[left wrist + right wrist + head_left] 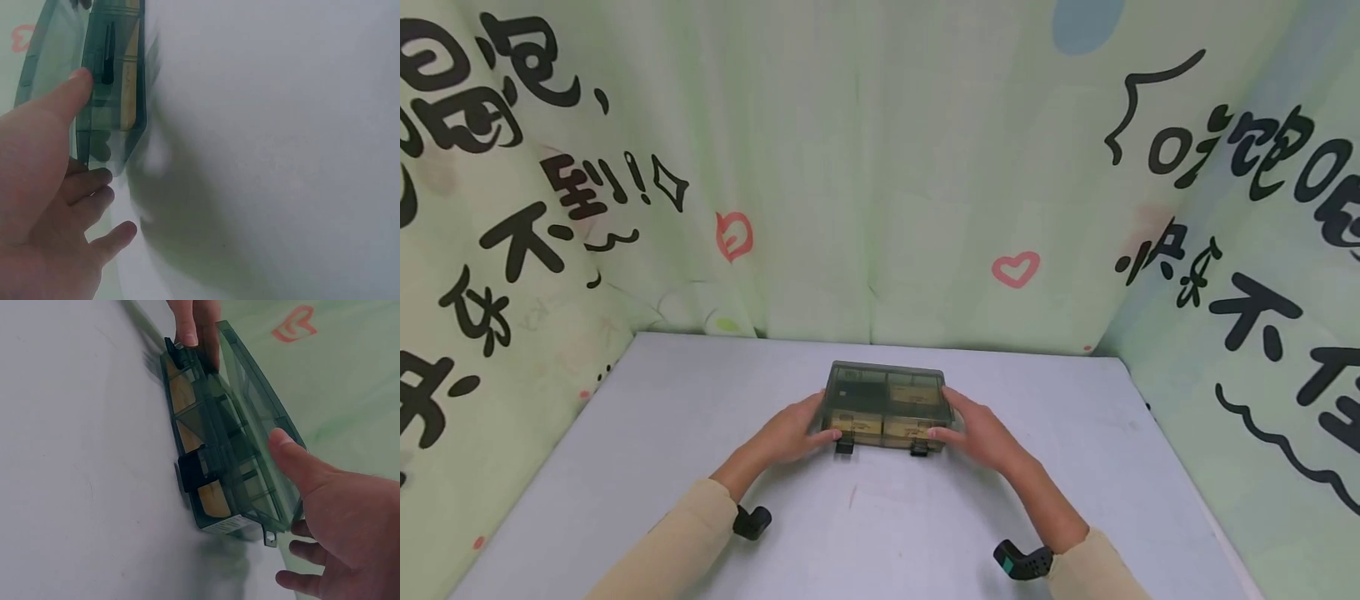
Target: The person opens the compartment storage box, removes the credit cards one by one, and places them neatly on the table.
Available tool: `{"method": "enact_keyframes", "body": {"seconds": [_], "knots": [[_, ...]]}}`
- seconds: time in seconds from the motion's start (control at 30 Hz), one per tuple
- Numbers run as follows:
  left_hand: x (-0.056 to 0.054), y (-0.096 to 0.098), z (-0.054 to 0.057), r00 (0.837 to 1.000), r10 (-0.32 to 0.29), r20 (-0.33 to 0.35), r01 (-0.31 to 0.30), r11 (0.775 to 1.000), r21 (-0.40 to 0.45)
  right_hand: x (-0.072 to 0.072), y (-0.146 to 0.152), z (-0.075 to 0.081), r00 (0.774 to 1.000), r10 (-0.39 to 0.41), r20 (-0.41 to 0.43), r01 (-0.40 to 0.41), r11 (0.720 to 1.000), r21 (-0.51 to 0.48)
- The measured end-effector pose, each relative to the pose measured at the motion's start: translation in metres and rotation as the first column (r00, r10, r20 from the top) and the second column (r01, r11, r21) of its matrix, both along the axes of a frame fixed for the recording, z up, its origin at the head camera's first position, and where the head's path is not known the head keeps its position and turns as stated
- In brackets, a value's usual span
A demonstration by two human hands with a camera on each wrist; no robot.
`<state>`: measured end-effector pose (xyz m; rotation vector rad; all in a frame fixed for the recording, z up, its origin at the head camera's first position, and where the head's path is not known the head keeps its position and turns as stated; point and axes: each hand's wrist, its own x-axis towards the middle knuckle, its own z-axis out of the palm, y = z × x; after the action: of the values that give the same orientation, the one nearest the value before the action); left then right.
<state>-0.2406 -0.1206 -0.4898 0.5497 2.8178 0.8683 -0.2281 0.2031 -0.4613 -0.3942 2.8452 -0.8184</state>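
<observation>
A see-through dark green storage box (865, 392) with inner dividers sits on the table, tan pieces showing through its walls. Its two black latches (845, 445) hang loose at the front. In the right wrist view the hinged lid (265, 403) stands partly raised from the base. My left hand (792, 429) grips the left end of the box, thumb at the front beside a latch. From the other end my right hand (988, 433) holds it, with the thumb on the lid's edge and the other fingers partly hidden behind the lid.
The white table (880, 525) stretches out around the box. Behind it hangs a pale green curtain (865, 183) printed with hearts and black lettering, which also lines both sides. A black strap-on device (751, 522) sits at the left wrist, another (1022, 561) at the right.
</observation>
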Motion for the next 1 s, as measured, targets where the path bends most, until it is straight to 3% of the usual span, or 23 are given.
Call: {"method": "enact_keyframes", "body": {"seconds": [0.13, 0.37, 0.6, 0.87, 1.0], "knots": [[-0.002, 0.0, -0.002, 1.0, -0.004, -0.019, 0.004, 1.0, 0.018, -0.002, -0.001, 0.007, 1.0, -0.016, 0.009, 0.016, 1.0, -0.016], [-0.003, 0.002, 0.0, 1.0, 0.004, -0.006, -0.004, 1.0, -0.026, -0.009, 0.0, 0.013, 0.998, -0.06, -0.006, 0.059, 0.993, -0.104], [-0.002, 0.004, 0.004, 1.0, -0.002, -0.025, 0.001, 0.999, -0.044, -0.015, -0.001, 0.017, 0.984, -0.177, 0.027, 0.177, 0.941, -0.288], [-0.001, 0.004, 0.004, 0.999, -0.001, -0.053, -0.002, 0.998, -0.064, -0.02, -0.009, 0.024, 0.955, -0.296, 0.032, 0.289, 0.9, -0.327], [-0.002, 0.003, 0.001, 0.996, -0.001, -0.094, -0.009, 0.995, -0.1, -0.021, -0.012, 0.026, 0.949, -0.314, 0.016, 0.3, 0.89, -0.344]]}}
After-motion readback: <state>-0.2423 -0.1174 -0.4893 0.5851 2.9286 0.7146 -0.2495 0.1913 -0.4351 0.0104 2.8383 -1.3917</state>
